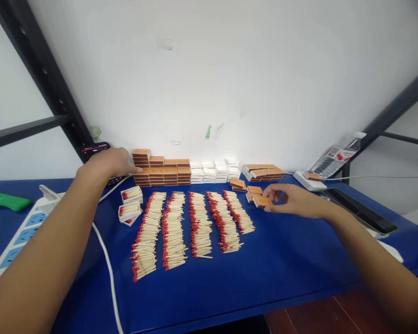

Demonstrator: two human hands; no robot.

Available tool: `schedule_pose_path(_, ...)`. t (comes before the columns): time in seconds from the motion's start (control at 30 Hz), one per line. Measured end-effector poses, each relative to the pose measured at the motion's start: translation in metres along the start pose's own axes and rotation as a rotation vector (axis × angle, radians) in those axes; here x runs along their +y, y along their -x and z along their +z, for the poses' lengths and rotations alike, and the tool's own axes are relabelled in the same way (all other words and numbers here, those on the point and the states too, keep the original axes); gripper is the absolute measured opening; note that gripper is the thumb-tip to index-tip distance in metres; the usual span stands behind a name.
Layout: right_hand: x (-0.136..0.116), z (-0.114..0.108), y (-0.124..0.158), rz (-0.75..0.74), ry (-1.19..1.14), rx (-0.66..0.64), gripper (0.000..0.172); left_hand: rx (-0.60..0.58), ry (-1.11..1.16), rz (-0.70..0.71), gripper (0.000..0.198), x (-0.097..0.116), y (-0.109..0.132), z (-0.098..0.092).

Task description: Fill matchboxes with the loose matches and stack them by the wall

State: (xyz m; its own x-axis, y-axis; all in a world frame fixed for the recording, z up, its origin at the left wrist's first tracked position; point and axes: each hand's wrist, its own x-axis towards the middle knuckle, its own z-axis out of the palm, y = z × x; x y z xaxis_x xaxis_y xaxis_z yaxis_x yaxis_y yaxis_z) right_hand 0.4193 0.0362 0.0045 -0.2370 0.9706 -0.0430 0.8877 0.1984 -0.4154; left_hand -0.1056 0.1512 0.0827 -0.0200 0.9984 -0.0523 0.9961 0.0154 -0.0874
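Note:
My left hand (111, 162) is at the left end of a row of stacked brown matchboxes (170, 176), its thumb along the front of the end boxes. Its other fingers are mostly hidden behind the hand. My right hand (289, 199) is closed on a matchbox (262, 202) with an orange top and white end, pinched between thumb and fingers. Close behind it lie two more matchboxes (254, 190). Several rows of red-headed matches (174, 227) spread across the blue table (202, 297). Open white trays filled with matches (130, 209) sit left of them.
White matchbox trays (214, 172) are stacked beside the brown boxes, and further brown boxes (264, 171) lie to their right. A power strip (24, 232), white cable (106, 260) and green tool (7, 201) lie left. At right are a plastic bottle (337, 155) and a dark flat object (362, 211).

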Motion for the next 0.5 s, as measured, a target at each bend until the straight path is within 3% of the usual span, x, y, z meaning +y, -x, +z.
schedule_pose_path(0.1,0.003,0.004,-0.015,-0.026,0.075,0.122,0.051,-0.017,-0.002,-0.005,0.086,0.003,0.003,-0.002)
schedule_pose_path(0.17,0.004,0.009,-0.024,-0.035,0.109,0.138,0.051,-0.030,0.000,-0.006,0.085,0.005,0.005,-0.003)
schedule_pose_path(0.37,0.000,0.012,-0.032,0.026,0.132,0.050,0.054,-0.030,0.007,-0.014,0.083,0.005,0.011,-0.006)
schedule_pose_path(0.5,-0.007,0.008,-0.035,0.044,0.124,-0.025,0.044,-0.037,0.003,-0.015,0.081,0.006,0.011,-0.007)
